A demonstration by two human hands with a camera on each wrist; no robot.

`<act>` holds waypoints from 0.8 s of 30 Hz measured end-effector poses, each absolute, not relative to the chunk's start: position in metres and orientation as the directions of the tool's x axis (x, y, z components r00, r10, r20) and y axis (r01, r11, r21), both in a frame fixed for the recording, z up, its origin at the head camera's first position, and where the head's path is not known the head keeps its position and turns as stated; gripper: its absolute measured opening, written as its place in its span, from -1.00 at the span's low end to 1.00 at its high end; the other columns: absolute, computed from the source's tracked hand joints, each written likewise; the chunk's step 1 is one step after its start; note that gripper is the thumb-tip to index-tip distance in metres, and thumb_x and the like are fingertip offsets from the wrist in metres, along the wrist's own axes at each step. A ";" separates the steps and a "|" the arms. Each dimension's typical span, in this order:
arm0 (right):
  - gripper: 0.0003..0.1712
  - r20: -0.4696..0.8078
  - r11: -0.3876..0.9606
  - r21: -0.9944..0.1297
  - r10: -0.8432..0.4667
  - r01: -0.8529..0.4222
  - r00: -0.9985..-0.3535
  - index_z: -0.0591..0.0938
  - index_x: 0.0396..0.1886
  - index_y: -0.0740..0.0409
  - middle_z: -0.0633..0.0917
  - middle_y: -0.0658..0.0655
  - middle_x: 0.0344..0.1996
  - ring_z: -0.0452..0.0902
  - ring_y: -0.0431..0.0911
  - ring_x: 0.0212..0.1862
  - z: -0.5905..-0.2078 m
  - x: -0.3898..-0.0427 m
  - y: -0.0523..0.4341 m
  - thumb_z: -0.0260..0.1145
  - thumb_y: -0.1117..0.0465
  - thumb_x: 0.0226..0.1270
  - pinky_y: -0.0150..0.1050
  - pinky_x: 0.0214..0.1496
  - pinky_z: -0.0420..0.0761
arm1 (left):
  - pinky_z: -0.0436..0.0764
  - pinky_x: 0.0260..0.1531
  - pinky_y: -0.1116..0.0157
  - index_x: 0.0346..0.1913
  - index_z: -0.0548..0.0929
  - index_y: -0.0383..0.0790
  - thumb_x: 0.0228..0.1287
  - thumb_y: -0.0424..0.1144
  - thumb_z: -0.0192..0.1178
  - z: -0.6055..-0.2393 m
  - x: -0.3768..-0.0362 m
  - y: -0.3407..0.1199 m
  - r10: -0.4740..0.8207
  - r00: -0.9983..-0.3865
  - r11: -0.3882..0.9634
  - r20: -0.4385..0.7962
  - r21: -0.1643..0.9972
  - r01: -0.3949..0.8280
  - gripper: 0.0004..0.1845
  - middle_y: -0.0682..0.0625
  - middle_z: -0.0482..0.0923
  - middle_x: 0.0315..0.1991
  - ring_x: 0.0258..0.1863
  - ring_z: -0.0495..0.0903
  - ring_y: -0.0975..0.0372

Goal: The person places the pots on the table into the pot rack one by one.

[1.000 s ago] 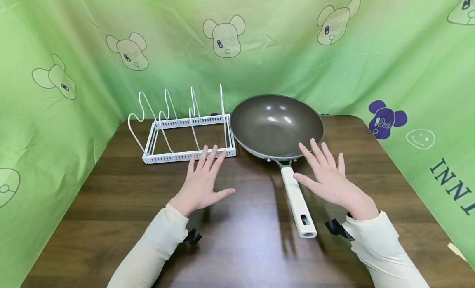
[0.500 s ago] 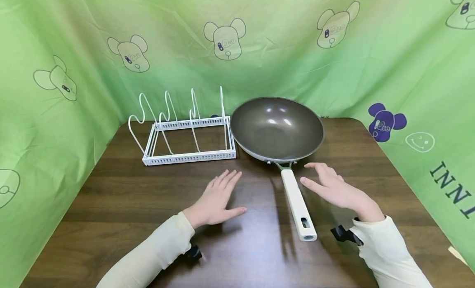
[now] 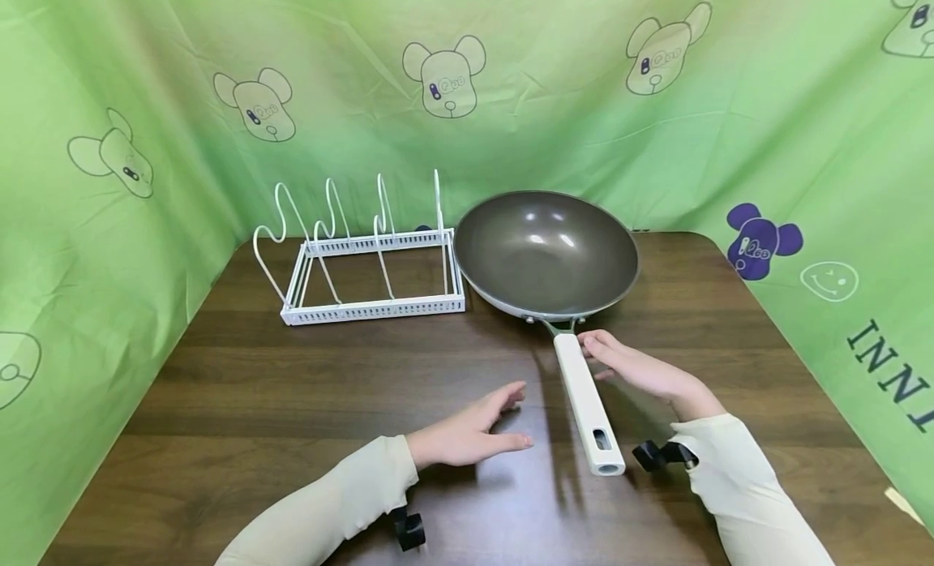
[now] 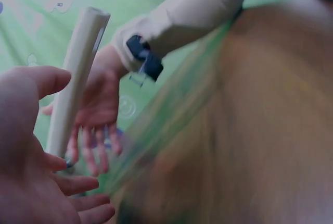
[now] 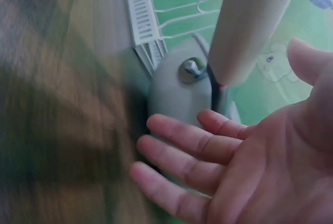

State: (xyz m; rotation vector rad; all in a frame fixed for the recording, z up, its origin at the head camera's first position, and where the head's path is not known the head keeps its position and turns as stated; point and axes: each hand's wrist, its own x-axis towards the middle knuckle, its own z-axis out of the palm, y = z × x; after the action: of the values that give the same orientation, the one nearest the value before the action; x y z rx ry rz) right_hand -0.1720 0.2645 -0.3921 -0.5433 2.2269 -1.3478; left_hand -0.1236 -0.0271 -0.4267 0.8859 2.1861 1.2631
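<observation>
A dark-lined frying pan [image 3: 543, 254] with a long white handle [image 3: 587, 404] rests on the table, its handle pointing toward me. My right hand [image 3: 642, 371] is beside the upper part of the handle on its right; in the right wrist view its fingers [image 5: 192, 169] are spread and relaxed, with the handle apart from the palm. My left hand [image 3: 474, 432] hovers left of the handle, thumb and fingers apart and holding nothing. In the left wrist view the handle [image 4: 78, 83] stands between both hands.
A white pot rack [image 3: 372, 310] with several upright wire dividers stands left of the pan, close against its rim. Behind and at the sides hangs a green printed curtain [image 3: 540, 136]. The brown wooden table [image 3: 241, 404] extends below.
Both hands have drawn down from above the table. The left hand has moved right toward the handle, and the right hand has come in to the handle's right side. Pan and rack have stayed put.
</observation>
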 end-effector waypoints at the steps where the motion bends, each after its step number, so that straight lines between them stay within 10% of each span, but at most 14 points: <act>1: -0.29 -0.186 0.394 -0.916 -0.585 -0.077 -0.789 0.00 0.38 0.56 0.26 0.54 0.27 0.37 0.11 0.28 -0.394 -0.174 0.264 -0.30 -0.03 0.68 -0.05 0.26 0.47 | 0.28 0.36 0.30 0.51 0.06 -0.37 0.43 -0.18 0.17 -0.428 -0.122 -0.023 0.729 -0.680 0.326 -0.078 0.913 0.246 -0.24 -0.27 0.25 0.43 0.39 0.30 0.05; 5: -0.20 -0.179 0.257 -0.966 -0.668 0.003 -0.722 -0.01 0.34 0.69 0.27 0.65 0.27 0.47 -0.19 0.18 -0.401 -0.183 0.262 -0.36 -0.08 0.67 -0.35 0.20 0.47 | 0.44 0.26 0.27 0.48 0.07 -0.46 0.46 -0.35 0.06 -0.431 -0.115 -0.004 0.744 -0.659 0.082 -0.115 0.993 -0.081 -0.35 -0.35 0.27 0.39 0.31 0.41 -0.07; 10: -0.14 -0.200 0.121 -0.979 -0.715 0.163 -0.670 0.26 0.30 0.60 0.58 0.30 0.19 0.51 -0.09 0.22 -0.411 -0.196 0.257 -0.39 -0.18 0.64 -0.25 0.23 0.49 | 0.44 0.28 0.04 0.48 0.05 -0.46 0.49 -0.28 -0.09 -0.428 -0.111 0.017 0.761 -0.629 -0.195 -0.161 0.867 -0.458 -0.39 -0.38 0.26 0.38 0.32 0.36 -0.21; 18: -0.37 -0.134 -0.125 -0.911 -0.813 0.394 -0.566 0.19 0.35 0.23 0.59 0.25 0.18 0.47 0.17 0.28 -0.422 -0.202 0.244 -0.44 -0.13 0.64 0.01 0.29 0.47 | 0.34 0.34 0.02 0.14 0.42 -0.26 0.44 -0.18 -0.16 -0.417 -0.104 0.041 0.804 -0.565 -0.318 -0.185 0.669 -0.672 -0.66 -0.17 0.53 0.10 0.05 0.53 0.07; 24: -0.39 -0.064 -0.246 -0.830 -0.849 0.501 -0.524 0.32 0.32 0.13 0.55 0.26 0.23 0.44 0.13 0.31 -0.421 -0.200 0.235 -0.49 -0.08 0.65 0.01 0.36 0.41 | 0.15 0.44 0.01 0.43 0.16 -0.35 0.47 -0.19 -0.15 -0.408 -0.100 0.054 0.815 -0.553 -0.378 -0.173 0.565 -0.733 -0.44 -0.37 0.27 0.39 0.42 0.21 -0.19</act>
State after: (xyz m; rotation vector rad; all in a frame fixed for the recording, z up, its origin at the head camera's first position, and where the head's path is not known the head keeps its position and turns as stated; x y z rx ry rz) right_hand -0.2005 0.2354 -0.4207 -0.5086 1.0547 -1.8912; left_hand -0.0999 0.0544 -0.4079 0.1642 0.7451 2.0292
